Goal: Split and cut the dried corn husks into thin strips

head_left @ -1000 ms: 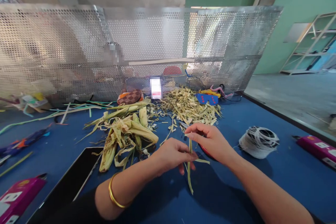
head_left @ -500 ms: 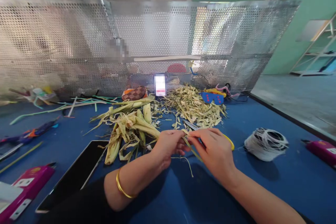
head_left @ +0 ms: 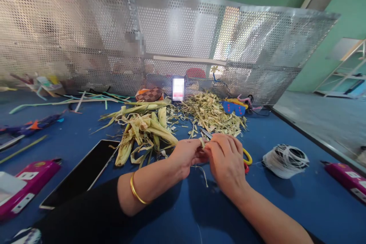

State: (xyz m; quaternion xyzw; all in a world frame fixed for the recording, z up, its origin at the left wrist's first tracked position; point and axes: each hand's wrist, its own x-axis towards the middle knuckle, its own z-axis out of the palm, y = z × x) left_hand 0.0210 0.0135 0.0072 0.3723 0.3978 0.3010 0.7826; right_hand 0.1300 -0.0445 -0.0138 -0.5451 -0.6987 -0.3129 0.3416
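Observation:
My left hand (head_left: 188, 155) and my right hand (head_left: 227, 160) meet above the blue table, their fingers closed in a pinch on a pale strip of corn husk (head_left: 203, 143). A thin loose end (head_left: 204, 175) hangs below the fingers. Behind my right hand lie scissors, with the blades (head_left: 206, 134) and a yellow handle ring (head_left: 247, 156) showing and the rest covered. Left of my hands is a heap of whole corn husks (head_left: 143, 129). Beyond them spreads a pile of shredded husk (head_left: 211, 112).
A spool of white string (head_left: 285, 161) stands right of my hands. To the left lie a black tablet-like slab (head_left: 82, 173) and a magenta power strip (head_left: 37, 183); another power strip (head_left: 347, 179) is far right. A perforated metal screen (head_left: 183, 26) closes the back.
My right hand has turned, its knuckles now more upright, and the husk strip's long end no longer shows below it. The whole view has tilted slightly.

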